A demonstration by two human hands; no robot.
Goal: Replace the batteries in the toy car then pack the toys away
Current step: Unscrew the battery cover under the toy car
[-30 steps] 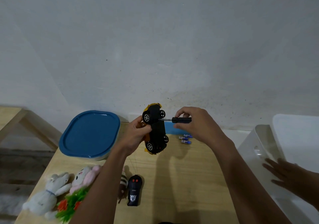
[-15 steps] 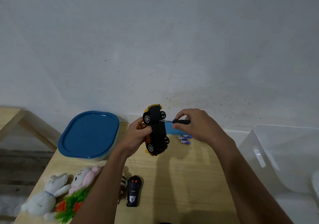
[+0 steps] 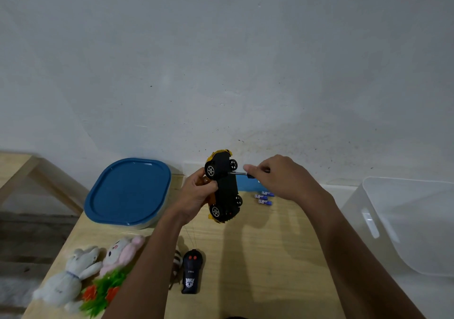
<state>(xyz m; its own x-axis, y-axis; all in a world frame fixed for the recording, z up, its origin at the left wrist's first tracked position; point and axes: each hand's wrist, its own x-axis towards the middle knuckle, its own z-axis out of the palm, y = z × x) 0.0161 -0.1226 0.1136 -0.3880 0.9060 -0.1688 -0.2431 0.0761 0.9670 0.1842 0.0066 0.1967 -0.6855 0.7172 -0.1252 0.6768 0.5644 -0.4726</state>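
My left hand (image 3: 196, 194) holds the yellow toy car (image 3: 224, 186) above the wooden table (image 3: 270, 257), its black underside turned toward me. My right hand (image 3: 280, 177) grips a small black-handled screwdriver (image 3: 242, 173) whose tip touches the car's underside near the upper wheels. Three small blue-and-white batteries (image 3: 264, 198) lie on the table just right of the car. The black remote control (image 3: 191, 270) lies near the front edge. A grey plush (image 3: 71, 274), a pink-and-white plush (image 3: 120, 251) and a green plant toy with red flowers (image 3: 103, 291) sit at the front left.
A container with a blue lid (image 3: 129, 191) rests at the table's back left. A clear plastic bin (image 3: 405, 223) stands off the right edge. A blue flat item (image 3: 248, 186) lies behind the car by the white wall. A small striped toy (image 3: 177, 261) peeks out beside my left forearm.
Another person's hand at the clear bin on the right has left the view. My right hand has shifted its grip on the screwdriver against the car.
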